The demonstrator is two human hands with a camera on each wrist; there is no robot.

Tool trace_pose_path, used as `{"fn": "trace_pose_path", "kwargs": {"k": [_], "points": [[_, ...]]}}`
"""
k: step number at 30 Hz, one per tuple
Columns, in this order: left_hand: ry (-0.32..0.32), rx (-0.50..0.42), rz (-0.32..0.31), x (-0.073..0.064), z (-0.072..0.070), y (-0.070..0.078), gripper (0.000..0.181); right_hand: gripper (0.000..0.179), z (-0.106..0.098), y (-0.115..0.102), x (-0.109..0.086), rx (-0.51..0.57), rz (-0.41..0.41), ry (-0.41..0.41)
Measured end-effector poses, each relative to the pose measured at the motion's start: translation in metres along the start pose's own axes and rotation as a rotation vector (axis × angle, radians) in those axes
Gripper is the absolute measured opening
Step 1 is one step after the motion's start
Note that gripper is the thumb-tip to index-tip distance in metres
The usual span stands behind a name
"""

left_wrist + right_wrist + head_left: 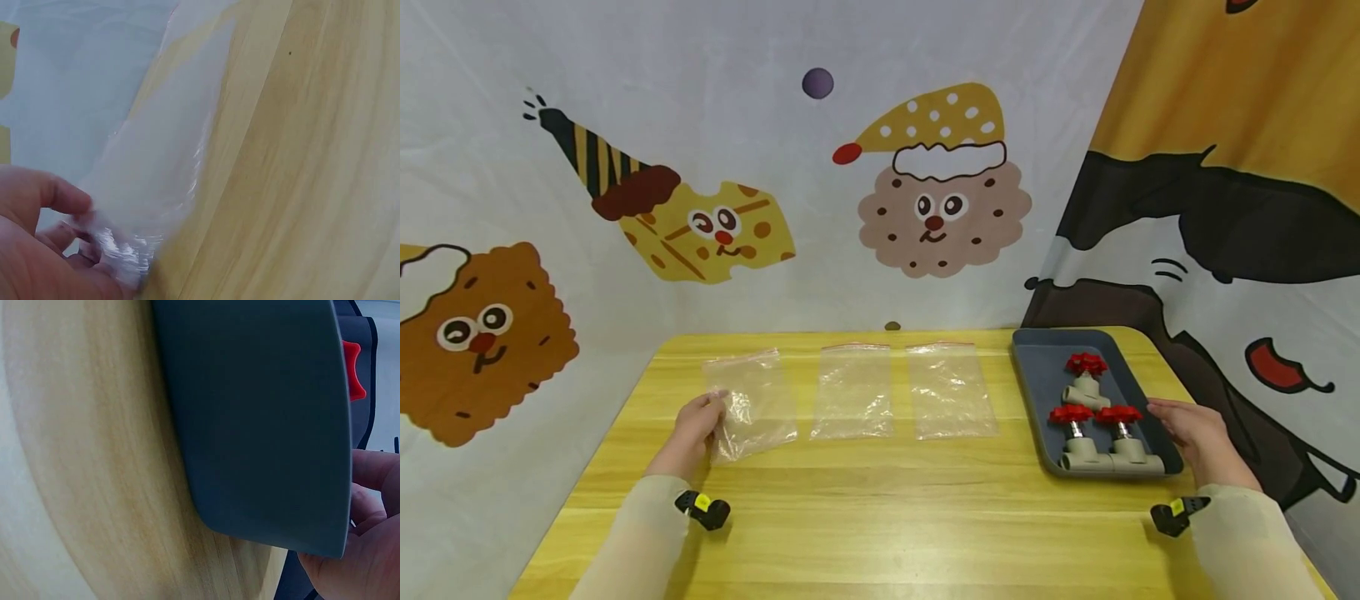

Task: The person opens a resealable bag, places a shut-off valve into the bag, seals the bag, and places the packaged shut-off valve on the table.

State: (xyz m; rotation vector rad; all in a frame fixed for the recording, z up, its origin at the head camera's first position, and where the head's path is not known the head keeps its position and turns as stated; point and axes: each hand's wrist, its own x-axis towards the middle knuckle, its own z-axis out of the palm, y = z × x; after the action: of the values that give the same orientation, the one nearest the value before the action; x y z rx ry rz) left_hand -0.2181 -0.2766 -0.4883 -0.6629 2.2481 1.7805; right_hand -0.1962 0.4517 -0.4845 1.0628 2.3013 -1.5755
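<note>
My left hand (698, 418) pinches the left edge of a clear plastic zip bag (756, 406); the left wrist view shows the film (150, 156) creased at the fingers (65, 195). Two more clear zip bags, a middle one (853, 396) and a right one (951, 396), lie flat beside it. At the right, my right hand (1198, 433) holds the right rim of a dark grey tray (1037, 392), its fingers (375, 469) partly hidden behind the tray wall in the right wrist view. Inside the tray are three beige pipe valves with red handwheels: a rear one (1084, 392), a front left one (1078, 450) and a front right one (1127, 450).
The wooden table (880, 517) has rounded far corners. A printed cloth (820, 250) with cartoon figures hangs right behind it and along the sides. The tray stands near the table's right edge.
</note>
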Motion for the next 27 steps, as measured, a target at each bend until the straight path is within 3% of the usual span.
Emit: {"fn": "trace_pose_path", "kwargs": {"k": [10,15,20,27], "points": [[0.058,-0.098,-0.010,-0.005,0.001,0.002,0.044,0.057,0.000,-0.003,0.001,-0.013,0.007,-0.012],[0.052,-0.177,0.009,-0.005,0.001,0.002,0.049,0.057,0.000,-0.004,0.001,-0.012,0.017,-0.020],[0.080,-0.121,0.036,-0.008,0.002,0.001,0.043,0.059,-0.001,-0.003,0.001,-0.010,0.023,-0.023],[0.099,-0.112,0.026,-0.010,0.002,-0.001,0.051,0.061,-0.002,-0.004,0.000,-0.008,0.037,-0.023]]}}
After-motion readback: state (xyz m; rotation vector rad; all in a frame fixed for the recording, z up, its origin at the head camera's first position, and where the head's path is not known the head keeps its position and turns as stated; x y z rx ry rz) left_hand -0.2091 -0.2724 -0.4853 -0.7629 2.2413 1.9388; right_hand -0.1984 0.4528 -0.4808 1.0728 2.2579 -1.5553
